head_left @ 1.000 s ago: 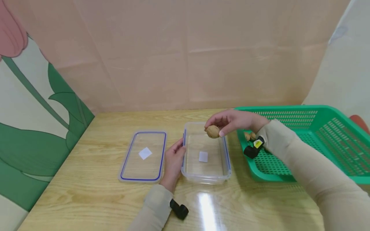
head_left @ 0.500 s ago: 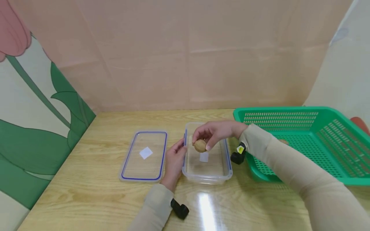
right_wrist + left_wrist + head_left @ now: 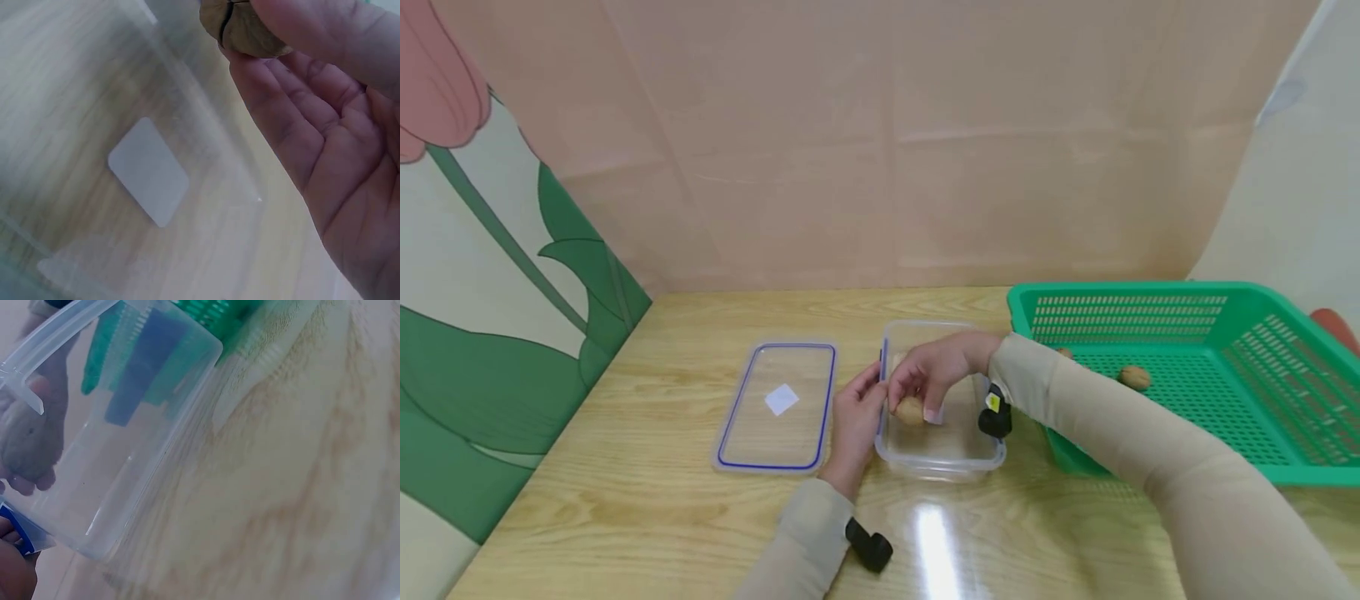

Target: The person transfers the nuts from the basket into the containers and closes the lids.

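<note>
My right hand (image 3: 942,364) pinches a walnut (image 3: 910,410) between thumb and fingers, inside the outline of a clear plastic container (image 3: 940,461). Through the container's wall in the left wrist view, the walnut (image 3: 30,440) shows above the container's floor. A dark seam runs along the walnut (image 3: 244,28) in the right wrist view. My left hand (image 3: 854,421) holds the container's left side, its fingers by a blue-edged latch (image 3: 19,530). A white square label (image 3: 150,172) is seen at the container's bottom.
Left of the container lies its clear lid (image 3: 752,433) with a blue seal and a white label. A green basket (image 3: 1138,287) stands on the right, with a walnut (image 3: 1134,377) and part of another (image 3: 1065,353) in view. A pinkish sheet (image 3: 880,167) hangs behind the wooden table.
My right hand has carried the walnut left and down, from the container's far right rim to within its left part. The left hand stays on the container. Walnuts in the basket have come into view.
</note>
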A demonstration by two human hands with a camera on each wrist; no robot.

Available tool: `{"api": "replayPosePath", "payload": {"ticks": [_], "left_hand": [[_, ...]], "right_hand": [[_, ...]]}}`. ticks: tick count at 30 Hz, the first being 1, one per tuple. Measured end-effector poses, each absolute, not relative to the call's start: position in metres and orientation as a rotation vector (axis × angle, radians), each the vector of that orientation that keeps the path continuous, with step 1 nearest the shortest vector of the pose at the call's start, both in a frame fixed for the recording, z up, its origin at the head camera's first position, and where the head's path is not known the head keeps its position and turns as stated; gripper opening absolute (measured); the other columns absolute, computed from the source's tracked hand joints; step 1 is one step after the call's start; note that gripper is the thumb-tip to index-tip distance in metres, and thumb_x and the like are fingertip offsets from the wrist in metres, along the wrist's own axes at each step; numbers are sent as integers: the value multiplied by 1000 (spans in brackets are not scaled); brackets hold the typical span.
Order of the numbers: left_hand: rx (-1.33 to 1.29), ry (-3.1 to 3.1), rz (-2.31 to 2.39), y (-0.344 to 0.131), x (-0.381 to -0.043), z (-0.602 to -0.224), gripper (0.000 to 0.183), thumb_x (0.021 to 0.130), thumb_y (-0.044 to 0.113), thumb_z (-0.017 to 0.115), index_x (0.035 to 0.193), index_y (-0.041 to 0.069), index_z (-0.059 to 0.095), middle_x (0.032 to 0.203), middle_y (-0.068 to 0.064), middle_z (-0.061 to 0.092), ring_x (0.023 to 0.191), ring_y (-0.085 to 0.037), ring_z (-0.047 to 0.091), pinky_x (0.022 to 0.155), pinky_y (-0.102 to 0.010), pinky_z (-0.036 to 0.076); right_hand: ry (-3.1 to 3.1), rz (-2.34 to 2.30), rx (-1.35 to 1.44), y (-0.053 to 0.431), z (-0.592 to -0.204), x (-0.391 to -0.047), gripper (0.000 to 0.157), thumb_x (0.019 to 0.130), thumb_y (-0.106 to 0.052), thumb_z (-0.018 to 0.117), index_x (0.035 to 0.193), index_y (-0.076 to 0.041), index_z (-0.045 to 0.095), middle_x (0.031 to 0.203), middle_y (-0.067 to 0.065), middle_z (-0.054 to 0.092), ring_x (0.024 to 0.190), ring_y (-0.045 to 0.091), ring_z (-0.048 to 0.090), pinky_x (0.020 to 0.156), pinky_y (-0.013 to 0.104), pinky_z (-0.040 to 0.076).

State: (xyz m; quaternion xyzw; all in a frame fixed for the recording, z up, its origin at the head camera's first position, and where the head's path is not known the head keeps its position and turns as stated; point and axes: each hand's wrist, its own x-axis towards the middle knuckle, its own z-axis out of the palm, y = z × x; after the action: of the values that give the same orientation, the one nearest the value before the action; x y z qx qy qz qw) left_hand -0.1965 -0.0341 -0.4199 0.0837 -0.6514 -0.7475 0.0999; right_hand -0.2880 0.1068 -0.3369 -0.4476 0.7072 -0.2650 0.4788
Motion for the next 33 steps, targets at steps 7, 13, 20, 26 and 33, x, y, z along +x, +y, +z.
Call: {"api": "replayPosePath", "payload": {"ticks": [7,13,20,26,33], "left_hand": [[243,-1900,-2237,-34,-197,-421,37,80,2,59,116,2,63,115,-20,63,93,-14,62,77,-19,53],[233,-1875,-2248,-34,-198,-421,37,79,1,59,116,1,63,117,-21,62,96,-17,62,79,-19,53],[236,-1885,-2249,-34,-196,-421,37,79,2,58,116,1,62,117,-21,61,102,-22,62,82,-22,53],[253,-1913,-2218,-34,-195,-420,37,80,2,58,116,1,63,116,-21,62,96,-18,63,81,-22,54],[262,-1905,-2222,-34,-196,-420,35,81,2,59,116,1,63,114,-21,63,92,-15,62,78,-20,53]], "right_hand": [[1699,-578,-1065,98,-349,-287,46,68,12,72,112,6,60,103,6,66,83,5,57,73,19,52],[1703,-554,-1087,93,-359,-288,47,66,14,71,112,8,59,109,14,66,90,2,58,85,20,50],[1681,-572,-1075,89,-366,-286,48,64,19,69,110,12,59,112,23,63,92,2,58,85,17,49],[1704,-593,-1069,88,-367,-284,48,62,21,69,109,13,60,113,24,62,93,2,58,84,17,50],[1743,-556,-1124,88,-367,-287,47,64,16,72,109,10,61,111,20,65,93,2,58,87,18,49]]}}
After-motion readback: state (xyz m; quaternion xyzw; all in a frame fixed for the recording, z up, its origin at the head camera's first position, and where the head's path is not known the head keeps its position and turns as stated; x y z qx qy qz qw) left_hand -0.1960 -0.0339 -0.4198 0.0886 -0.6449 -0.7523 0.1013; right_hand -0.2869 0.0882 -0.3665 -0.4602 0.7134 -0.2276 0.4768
